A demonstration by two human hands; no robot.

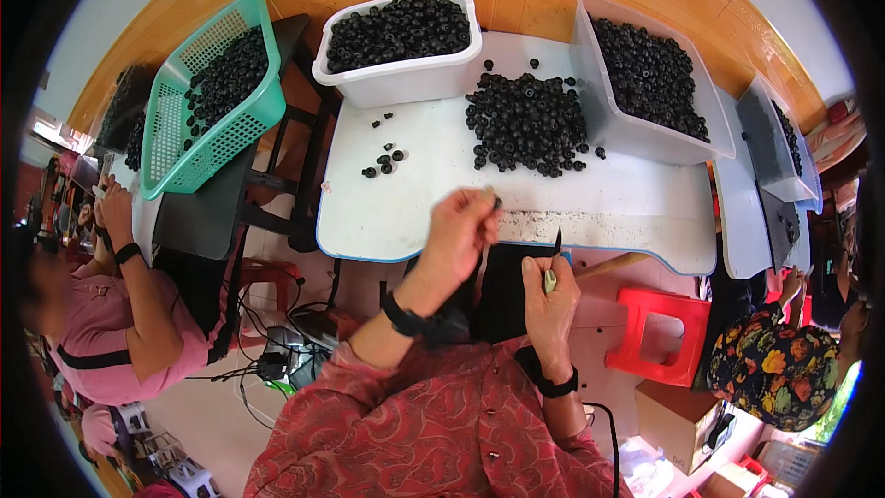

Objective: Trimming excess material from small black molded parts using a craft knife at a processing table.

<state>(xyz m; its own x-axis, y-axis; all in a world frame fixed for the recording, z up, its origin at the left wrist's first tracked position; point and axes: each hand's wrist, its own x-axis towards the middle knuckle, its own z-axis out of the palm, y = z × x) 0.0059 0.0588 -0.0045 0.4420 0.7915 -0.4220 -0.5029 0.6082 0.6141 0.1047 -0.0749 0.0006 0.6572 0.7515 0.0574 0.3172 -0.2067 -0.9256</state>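
Cardboard box (pixel 666 426): illeg. mark (pixel 678 460); R hand (pixel 552 307): knife (pixel 558 243)

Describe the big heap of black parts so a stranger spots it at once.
Start at the white table, mid-view. Toward its far side, between the white tub and the translucent bin, sits the heap. Unlike what fills those containers, it lies directly on the table, and it far outnumbers the small scatter to its left.
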